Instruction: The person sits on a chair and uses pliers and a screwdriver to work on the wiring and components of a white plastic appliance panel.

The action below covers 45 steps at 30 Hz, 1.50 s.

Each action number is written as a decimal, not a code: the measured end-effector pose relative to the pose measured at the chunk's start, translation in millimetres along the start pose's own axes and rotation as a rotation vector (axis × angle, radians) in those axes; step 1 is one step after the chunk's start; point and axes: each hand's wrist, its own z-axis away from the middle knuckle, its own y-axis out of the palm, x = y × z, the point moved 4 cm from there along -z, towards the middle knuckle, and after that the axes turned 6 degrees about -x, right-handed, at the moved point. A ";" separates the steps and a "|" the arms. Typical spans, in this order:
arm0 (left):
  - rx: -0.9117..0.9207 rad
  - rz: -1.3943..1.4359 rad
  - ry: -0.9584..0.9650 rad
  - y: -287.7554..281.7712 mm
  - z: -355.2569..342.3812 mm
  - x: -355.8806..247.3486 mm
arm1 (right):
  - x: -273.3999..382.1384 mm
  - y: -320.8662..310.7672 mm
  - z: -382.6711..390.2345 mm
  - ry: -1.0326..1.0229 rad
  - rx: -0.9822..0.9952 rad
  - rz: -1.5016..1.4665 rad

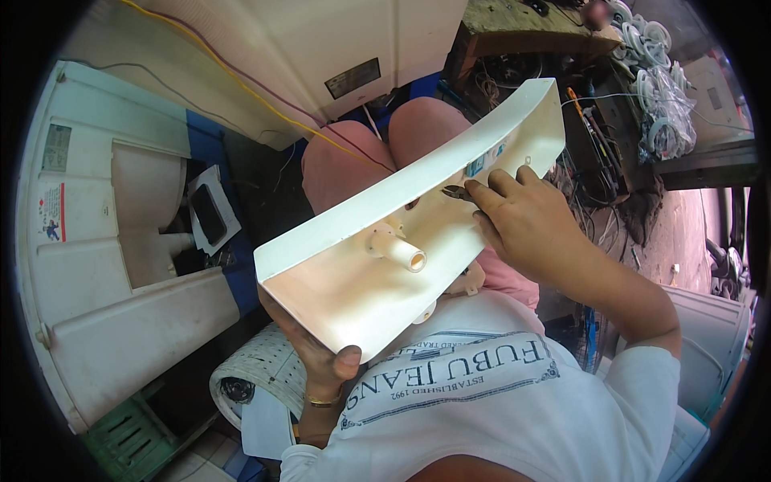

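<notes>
A long white plastic panel (321,293), shaped like a shallow trough and apparently a washing machine cover, lies tilted across my lap. A hollow tube (399,251) sticks out of its inner face. My left hand (325,357) is closed around the panel's lower left end, thumb on the edge and the other fingers mostly hidden behind it. My right hand (534,225) is over the panel's right half, closed on small pliers (457,193). Only the dark jaws show, close to the panel's inner face; whether they touch it, I cannot tell. A blue-green label (484,163) lies just beyond them.
A white washing machine body (88,265) lies at the left, another white housing (281,48) ahead. Yellow and dark wires (233,68) hang between it and my knees. Beside my left arm stands a perforated drum (249,369). White plastic wheels (662,120) and a wooden bench (514,28) are far right.
</notes>
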 end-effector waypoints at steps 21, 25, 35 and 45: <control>0.171 -0.095 0.116 -8.5 16.8 34.3 | -6.1 17.6 -22.6 -0.125 0.084 -0.023; 0.108 0.139 0.208 10.0 -0.1 14.2 | -11.5 16.9 -31.4 -0.135 0.166 -0.014; -0.105 0.010 0.048 -10.6 14.9 44.4 | -29.2 16.3 -57.1 0.177 0.640 -0.572; -0.084 0.014 0.196 -20.1 9.4 75.1 | -56.2 21.7 -52.6 0.611 1.147 -1.109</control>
